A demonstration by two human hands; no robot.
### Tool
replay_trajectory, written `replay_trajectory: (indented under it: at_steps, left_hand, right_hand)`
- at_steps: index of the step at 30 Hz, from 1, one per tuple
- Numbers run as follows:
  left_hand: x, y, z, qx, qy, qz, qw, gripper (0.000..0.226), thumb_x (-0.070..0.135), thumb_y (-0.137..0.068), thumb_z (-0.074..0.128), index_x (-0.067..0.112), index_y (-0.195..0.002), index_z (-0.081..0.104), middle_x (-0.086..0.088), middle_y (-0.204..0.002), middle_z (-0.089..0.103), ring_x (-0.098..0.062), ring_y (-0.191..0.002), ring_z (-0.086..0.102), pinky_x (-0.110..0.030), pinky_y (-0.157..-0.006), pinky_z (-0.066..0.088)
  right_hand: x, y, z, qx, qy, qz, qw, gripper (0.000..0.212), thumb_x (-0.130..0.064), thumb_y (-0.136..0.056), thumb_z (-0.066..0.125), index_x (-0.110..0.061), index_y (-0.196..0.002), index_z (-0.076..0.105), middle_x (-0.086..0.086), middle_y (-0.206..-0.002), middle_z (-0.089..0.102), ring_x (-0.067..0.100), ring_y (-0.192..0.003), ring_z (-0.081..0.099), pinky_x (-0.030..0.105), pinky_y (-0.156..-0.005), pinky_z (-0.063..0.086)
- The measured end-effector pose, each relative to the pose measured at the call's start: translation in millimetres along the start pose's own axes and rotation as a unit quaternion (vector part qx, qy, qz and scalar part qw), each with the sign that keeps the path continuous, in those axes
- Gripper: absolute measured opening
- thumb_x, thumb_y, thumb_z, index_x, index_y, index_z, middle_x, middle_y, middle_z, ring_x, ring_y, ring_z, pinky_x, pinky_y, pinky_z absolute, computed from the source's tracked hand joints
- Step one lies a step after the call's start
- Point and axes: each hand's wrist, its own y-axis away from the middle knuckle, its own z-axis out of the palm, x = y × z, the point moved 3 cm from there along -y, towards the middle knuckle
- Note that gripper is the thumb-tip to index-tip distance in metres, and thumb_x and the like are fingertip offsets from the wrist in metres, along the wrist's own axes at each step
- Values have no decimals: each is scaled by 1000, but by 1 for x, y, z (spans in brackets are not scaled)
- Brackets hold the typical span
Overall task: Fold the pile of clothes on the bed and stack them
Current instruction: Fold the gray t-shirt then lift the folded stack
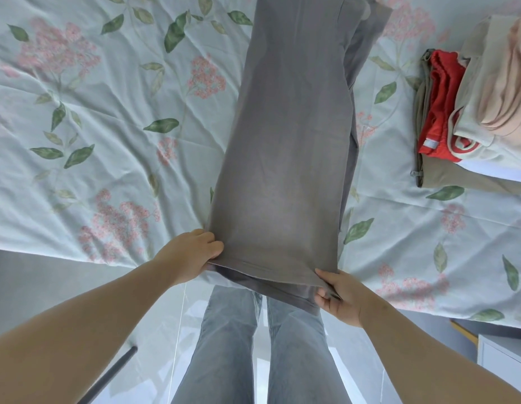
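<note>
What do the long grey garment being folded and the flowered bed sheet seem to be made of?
The grey garment looks like a soft matte knit, probably cotton jersey: it drapes limply, has a stitched hem and faded patches. The flowered bed sheet looks like thin, smooth woven cloth, perhaps cotton or a blend: it shows fine sharp creases and a printed pattern.

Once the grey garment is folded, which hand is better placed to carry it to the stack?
Right, probably. The right hand pinches the near hem corner of the grey garment on the side where the stack lies on the bed; the left hand holds the opposite corner, farther away.
</note>
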Motion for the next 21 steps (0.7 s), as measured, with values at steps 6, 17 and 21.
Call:
replay_trajectory:
  at_steps: [6,17,21]
  left_hand:
    - [9,4,5,-46,-23,69,996,24,0,-85,42,15,-102,53,0,-106,54,-21,-103,48,-31,-84,43]
    - [10,-72,-56,44,60,-36,997,34,33,-94,45,24,-128,44,1,-126,47,-23,-117,45,-36,-92,43]
    - [6,-114,-99,142,86,-56,985,42,28,-92,49,25,-134,43,1,-134,42,-24,-121,42,-35,-94,39]
  right_hand:
    - [9,1,-13,37,173,-4,984,7,-11,-93,58,-11,-99,57,2,-69,56,12,-54,49,20,-48,44]
    - [-85,-5,10,126,148,-179,964,16,-19,-85,66,-8,-91,57,13,-91,63,26,-80,59,33,-72,45]
    - [-161,-3,25,238,177,-332,896,11,-23,-81,59,-16,-89,53,-1,-79,57,17,-69,51,28,-61,42]
